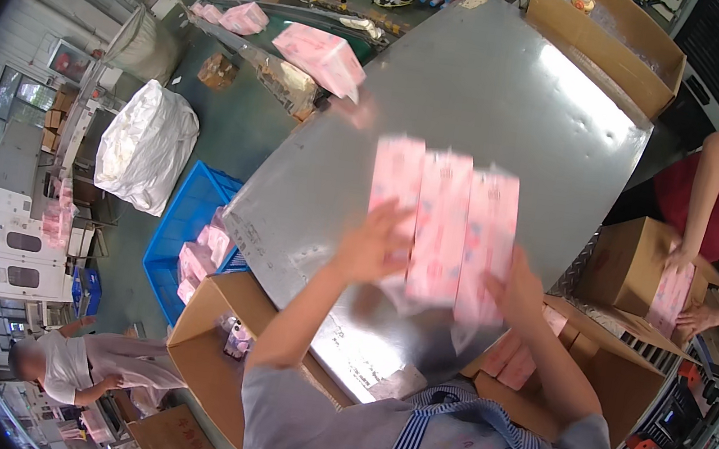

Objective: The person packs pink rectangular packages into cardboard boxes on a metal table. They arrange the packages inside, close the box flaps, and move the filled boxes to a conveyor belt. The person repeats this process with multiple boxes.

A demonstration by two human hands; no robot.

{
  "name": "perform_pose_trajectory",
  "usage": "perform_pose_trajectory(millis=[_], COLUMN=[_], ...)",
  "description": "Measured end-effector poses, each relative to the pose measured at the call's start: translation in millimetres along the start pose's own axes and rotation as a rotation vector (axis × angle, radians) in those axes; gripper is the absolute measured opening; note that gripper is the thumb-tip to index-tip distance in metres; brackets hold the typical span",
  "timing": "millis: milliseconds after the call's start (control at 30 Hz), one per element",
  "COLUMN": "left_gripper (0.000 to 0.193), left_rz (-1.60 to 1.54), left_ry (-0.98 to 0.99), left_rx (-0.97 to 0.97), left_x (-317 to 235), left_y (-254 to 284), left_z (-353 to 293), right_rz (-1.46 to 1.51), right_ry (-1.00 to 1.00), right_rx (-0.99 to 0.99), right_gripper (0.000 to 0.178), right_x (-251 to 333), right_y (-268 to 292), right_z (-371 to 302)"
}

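Three pink soft packs, likely tissues, in see-through film stand side by side in a row over the metal table (293, 175): a left pack (397, 170), a middle pack (439, 226) and a right pack (491, 219). My left hand (372, 246) presses on the left pack, its fingers reaching over the face. From the other side my right hand (516, 291) grips the right pack near its lower end, so the row is held between both hands. Another pink pack (322, 58) lies at the conveyor's end by the table's far left edge.
An open carton (613, 367) with pink packs sits at my right, another carton (211, 350) at my left. A blue crate (159, 239) holds more packs. Beyond the table stands a long box (601, 43). At right, a co-worker's hands (687, 286) put a pack into a carton (623, 259).
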State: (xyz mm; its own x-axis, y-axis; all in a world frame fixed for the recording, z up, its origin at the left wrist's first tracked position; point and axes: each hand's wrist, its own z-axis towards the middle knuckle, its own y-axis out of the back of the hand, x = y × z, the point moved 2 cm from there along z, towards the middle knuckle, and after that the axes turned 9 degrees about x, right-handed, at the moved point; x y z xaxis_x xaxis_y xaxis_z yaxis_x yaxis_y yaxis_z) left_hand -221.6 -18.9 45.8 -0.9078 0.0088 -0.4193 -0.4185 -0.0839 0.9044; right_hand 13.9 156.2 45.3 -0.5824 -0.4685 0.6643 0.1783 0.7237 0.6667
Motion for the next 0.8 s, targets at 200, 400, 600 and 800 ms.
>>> perform_pose_trajectory(millis=[200, 400, 600, 800], left_gripper=[0.044, 0.053, 0.057, 0.057], left_rz=[-0.906, -0.648, -0.674, -1.014], left_ry=[0.49, 0.975, 1.011, 0.79], left_rx=[-0.421, -0.262, -0.129, -0.463], left_x=[-15.4, -23.1, -35.7, -57.1], left_y=[-45.5, -23.7, -42.5, -75.8], left_z=[-89.7, -61.0, -62.3, -99.6], right_rz=[0.685, 0.949, 1.043, 0.883], right_ry=[0.165, 0.009, 0.088, 0.304], right_rx=[0.215, 0.39, 0.352, 0.301], right_gripper=[0.068, 0.072, 0.072, 0.08], right_x=[-56.5, -57.4, -59.0, -58.7], right_y=[-41.3, -44.8, -47.9, -31.0], right_z=[-16.1, -3.4, -23.7, -47.3])
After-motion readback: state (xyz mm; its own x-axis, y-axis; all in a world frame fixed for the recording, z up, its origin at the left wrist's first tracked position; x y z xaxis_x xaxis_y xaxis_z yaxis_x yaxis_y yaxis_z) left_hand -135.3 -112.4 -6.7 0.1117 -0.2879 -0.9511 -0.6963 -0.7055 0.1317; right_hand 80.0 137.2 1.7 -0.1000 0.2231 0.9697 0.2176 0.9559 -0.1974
